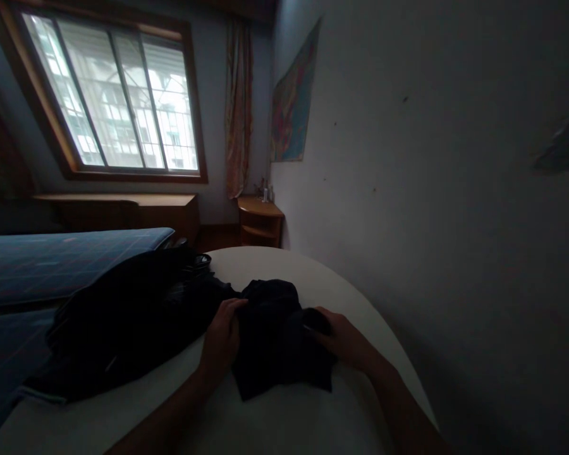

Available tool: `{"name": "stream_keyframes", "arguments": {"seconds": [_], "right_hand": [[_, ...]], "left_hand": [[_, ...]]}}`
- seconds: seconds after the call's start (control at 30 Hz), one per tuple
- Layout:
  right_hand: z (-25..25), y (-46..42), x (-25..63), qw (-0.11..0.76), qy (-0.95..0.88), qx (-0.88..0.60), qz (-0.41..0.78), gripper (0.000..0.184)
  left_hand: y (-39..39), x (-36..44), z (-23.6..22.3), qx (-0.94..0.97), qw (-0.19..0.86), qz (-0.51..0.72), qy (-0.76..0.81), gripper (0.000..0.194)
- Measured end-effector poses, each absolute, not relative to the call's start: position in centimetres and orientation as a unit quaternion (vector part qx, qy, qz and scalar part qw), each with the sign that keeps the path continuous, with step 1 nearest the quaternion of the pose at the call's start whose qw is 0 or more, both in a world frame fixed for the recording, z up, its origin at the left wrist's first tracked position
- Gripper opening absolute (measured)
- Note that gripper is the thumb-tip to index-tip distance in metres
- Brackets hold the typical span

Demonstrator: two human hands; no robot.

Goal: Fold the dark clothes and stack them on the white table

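A small dark garment [275, 344], black or very dark navy, lies partly bunched on a round white table [355, 404]. My left hand [222, 338] is at its left edge, fingers curled onto the fabric. At the garment's right side, my right hand [345, 340] grips a rolled or bunched part of the cloth between thumb and fingers. To the left is a larger pile of dark clothing [142, 316], which reaches close to my left hand. Dim light hides the folds, so I cannot tell what kind of garment it is.
A bed with a blue plaid cover [66, 262] adjoins the table on the left. A white wall [436, 221] runs along the right. Further back are a corner shelf [260, 207], a wooden desk [165, 201], a curtain [239, 114] and a window [123, 101].
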State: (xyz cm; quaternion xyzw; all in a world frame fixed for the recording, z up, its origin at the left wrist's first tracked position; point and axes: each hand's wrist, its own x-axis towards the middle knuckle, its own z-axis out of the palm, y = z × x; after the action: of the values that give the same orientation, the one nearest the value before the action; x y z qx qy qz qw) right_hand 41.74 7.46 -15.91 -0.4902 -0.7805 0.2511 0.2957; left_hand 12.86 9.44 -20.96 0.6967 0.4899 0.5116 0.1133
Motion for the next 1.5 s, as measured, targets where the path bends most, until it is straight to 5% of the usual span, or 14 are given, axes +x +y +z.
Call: {"name": "stream_keyframes", "arguments": {"seconds": [0.23, 0.4, 0.5, 0.63, 0.7, 0.87, 0.93, 1.23, 1.4, 1.5], "right_hand": [[-16.2, 8.4, 40.0, 0.403, -0.746, -0.487, 0.209, 0.033], [-16.4, 8.4, 39.4, 0.403, -0.768, -0.448, 0.219, 0.038], [-16.1, 7.7, 39.8, 0.365, -0.793, -0.401, 0.278, 0.072], [-16.4, 6.6, 40.3, 0.303, -0.801, -0.379, 0.35, 0.12], [-17.1, 6.5, 40.2, 0.291, -0.79, -0.411, 0.348, 0.115], [-18.7, 7.8, 39.4, 0.338, -0.783, -0.449, 0.267, 0.051], [-18.7, 8.4, 39.5, 0.384, -0.77, -0.445, 0.249, 0.04], [-18.0, 9.4, 40.3, 0.522, -0.585, -0.55, 0.287, 0.055], [-18.2, 10.1, 40.3, 0.565, -0.507, -0.581, 0.293, 0.061], [-18.2, 10.0, 40.4, 0.567, -0.498, -0.572, 0.32, 0.059]], "left_hand": [[7.3, 14.5, -20.7, 0.865, -0.003, 0.375, 0.334, 0.072], [8.4, 14.4, -21.9, 0.838, 0.048, 0.362, 0.405, 0.039], [9.0, 14.1, -22.3, 0.805, 0.094, 0.377, 0.448, 0.018], [9.6, 14.2, -22.1, 0.708, 0.15, 0.43, 0.54, 0.015], [9.8, 14.2, -21.8, 0.666, 0.182, 0.449, 0.567, 0.02], [9.8, 14.3, -21.6, 0.638, 0.234, 0.481, 0.554, 0.026], [9.8, 14.4, -21.6, 0.632, 0.246, 0.494, 0.544, 0.028], [9.5, 14.4, -21.2, 0.673, 0.268, 0.475, 0.5, 0.032], [8.7, 14.7, -21.7, 0.77, 0.188, 0.394, 0.465, 0.087], [8.6, 15.2, -22.3, 0.788, 0.141, 0.349, 0.488, 0.091]]}}
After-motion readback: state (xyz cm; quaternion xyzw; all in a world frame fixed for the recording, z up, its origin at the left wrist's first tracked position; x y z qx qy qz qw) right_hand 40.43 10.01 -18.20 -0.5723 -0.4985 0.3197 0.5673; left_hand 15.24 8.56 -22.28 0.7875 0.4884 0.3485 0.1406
